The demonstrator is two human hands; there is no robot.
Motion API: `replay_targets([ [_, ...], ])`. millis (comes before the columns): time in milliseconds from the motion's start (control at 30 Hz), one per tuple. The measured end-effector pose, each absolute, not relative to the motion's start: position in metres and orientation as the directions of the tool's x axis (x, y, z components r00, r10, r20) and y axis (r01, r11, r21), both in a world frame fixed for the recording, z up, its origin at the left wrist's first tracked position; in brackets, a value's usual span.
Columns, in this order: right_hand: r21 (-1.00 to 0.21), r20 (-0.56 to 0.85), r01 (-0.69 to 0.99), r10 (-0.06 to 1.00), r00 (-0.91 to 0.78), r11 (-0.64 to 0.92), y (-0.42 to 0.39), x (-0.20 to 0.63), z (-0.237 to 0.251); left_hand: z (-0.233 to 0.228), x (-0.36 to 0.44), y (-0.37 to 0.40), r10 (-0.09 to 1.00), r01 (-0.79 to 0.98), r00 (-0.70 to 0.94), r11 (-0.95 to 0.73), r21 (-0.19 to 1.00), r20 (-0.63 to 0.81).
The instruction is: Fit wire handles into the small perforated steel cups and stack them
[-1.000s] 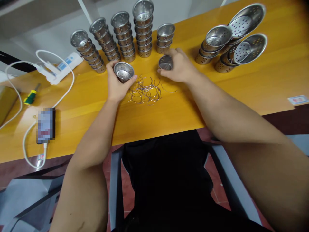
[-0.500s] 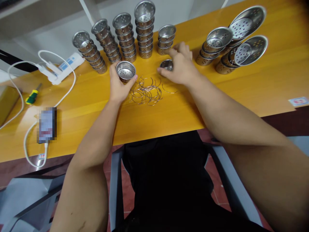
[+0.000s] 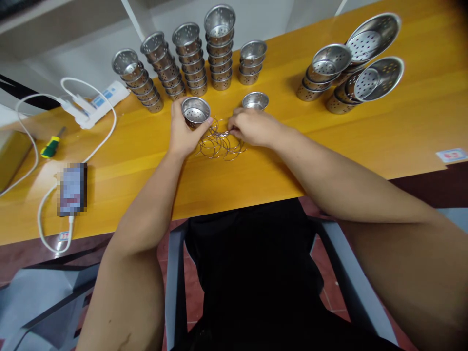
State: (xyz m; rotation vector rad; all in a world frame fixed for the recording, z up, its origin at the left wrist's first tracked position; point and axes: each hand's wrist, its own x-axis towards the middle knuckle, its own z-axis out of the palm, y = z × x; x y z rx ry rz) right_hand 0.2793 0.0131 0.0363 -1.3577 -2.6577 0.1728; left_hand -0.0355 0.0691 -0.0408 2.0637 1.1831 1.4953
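Cup [image 3: 196,110], small, steel and perforated, sits upright in my left hand [image 3: 185,132], whose fingers are wrapped around its wall, just above the yellow table [image 3: 256,165]. Touching that hand's fingertips lies a tangle of thin wire rings [image 3: 219,144], and my right hand [image 3: 252,127] rests on the far side of that heap with its fingertips pinched together on one of the wires; I cannot tell which ring. Just beyond the right hand a second loose cup [image 3: 255,100] stands alone on the wood, apart from my fingers. Behind both, along the table's far edge, I see five stacks of the same cups [image 3: 190,58], the leftmost ones leaning. Well off to the right are leaning stacks of wider strainer baskets [image 3: 351,63]. Far to the left lie a white power strip [image 3: 95,102] with its cable, a green-and-yellow screwdriver [image 3: 51,144], and a phone [image 3: 72,189] plugged into a cord.
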Motion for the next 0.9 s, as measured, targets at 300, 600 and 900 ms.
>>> replay_targets([
  [300,-0.291,0.155,0.735,0.788,-0.596,0.613,0.018,0.293,0.039,-0.046,-0.039,0.073,0.742,0.443,0.138,-0.638,0.629,0.656],
  [600,-0.506,0.3,0.618,0.794,-0.528,0.602,0.025,0.312,0.049,-0.041,-0.027,0.066,0.664,0.33,0.225,-0.74,0.586,0.713],
  [900,-0.747,0.512,0.36,0.829,-0.224,0.558,0.039,0.31,0.043,-0.045,-0.024,0.069,0.628,0.256,0.246,-0.777,0.576,0.738],
])
